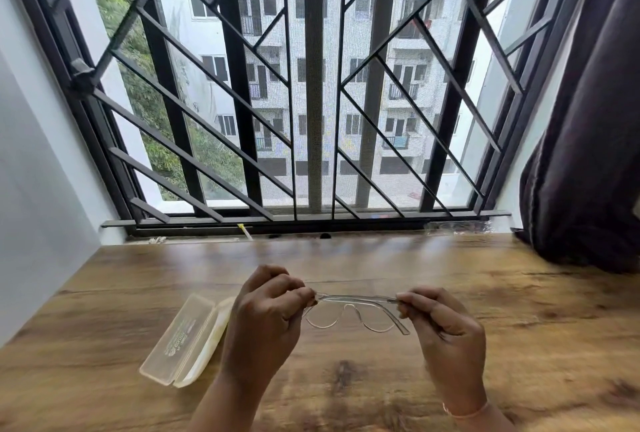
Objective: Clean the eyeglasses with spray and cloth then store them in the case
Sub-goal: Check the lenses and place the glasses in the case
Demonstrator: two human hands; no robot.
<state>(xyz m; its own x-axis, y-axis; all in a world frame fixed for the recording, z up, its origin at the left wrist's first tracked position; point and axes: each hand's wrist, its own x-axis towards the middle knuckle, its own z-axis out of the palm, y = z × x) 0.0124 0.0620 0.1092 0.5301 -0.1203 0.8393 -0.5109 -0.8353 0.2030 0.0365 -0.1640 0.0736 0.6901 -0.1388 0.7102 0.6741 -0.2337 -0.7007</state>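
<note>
— So, where are the eyeglasses (356, 298)?
— Held over the table (536, 320), at six o'clock in view. Left hand (270, 320) pinches their nine o'clock end, right hand (445, 327) their three o'clock end, fingers curled.
— And the case (183, 338)?
— On the table, at eight o'clock from them.

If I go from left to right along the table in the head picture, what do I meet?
First the case, then the left hand, the eyeglasses, the right hand, and last the curtain.
</note>
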